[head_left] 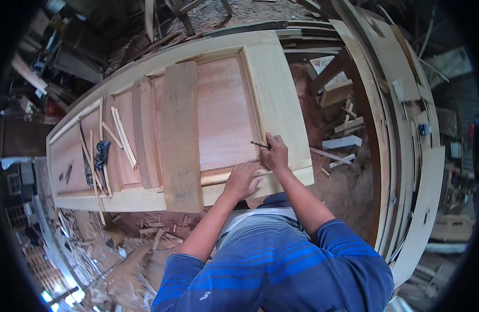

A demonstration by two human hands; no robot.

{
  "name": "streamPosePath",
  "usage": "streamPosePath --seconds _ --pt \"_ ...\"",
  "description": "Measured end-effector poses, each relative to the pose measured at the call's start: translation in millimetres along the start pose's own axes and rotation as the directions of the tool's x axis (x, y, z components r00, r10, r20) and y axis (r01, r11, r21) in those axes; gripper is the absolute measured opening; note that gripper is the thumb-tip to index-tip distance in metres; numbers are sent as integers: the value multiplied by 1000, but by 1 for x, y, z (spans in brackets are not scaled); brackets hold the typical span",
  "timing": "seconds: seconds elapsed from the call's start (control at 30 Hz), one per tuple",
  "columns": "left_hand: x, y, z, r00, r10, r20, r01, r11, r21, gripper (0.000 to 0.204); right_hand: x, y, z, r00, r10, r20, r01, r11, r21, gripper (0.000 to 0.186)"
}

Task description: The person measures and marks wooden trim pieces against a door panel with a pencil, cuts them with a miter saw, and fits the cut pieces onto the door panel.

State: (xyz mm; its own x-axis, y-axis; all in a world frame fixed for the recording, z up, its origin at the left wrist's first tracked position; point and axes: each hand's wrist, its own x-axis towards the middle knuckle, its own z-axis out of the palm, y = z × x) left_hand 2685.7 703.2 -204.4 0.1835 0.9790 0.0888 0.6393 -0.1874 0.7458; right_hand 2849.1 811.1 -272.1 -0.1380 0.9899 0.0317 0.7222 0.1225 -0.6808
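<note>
2 hands at work on door, near its 5 o'clock corner. Pencil pinched in right hand; moulding strip pressed flat under left hand. Strip best kept tight against frame, mark drawn steadily.

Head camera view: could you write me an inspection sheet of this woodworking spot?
Surface: pale wooden panelled door lying flat.
Job's things: thin dark pencil-like tool at the reddish panel's corner.
Clutter: loose wide plank, thin wooden strips, dark blue-black tool on the door.
Grippers: right hand holds the thin tool; left hand presses flat on the bottom rail.
Cables: nothing seen.
Surroundings: offcut blocks, sawdust floor, stacked curved boards.
</note>
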Motion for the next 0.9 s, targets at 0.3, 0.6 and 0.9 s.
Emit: streamPosePath --seconds 0.3,0.6,0.9 --pt "15 4 63 971 -186 -151 208 968 141 57 14 9 -31 965 -65 256 65 998 9 63" --pt "16 3 68 957 -256 -137 275 951 142 48 89 13 -58 904 75 420 -146 979 139 77" --pt "8 25 87 900 -293 -323 360 917 173 43 217 -3 -11 880 -77 469 127 989 -75 93"
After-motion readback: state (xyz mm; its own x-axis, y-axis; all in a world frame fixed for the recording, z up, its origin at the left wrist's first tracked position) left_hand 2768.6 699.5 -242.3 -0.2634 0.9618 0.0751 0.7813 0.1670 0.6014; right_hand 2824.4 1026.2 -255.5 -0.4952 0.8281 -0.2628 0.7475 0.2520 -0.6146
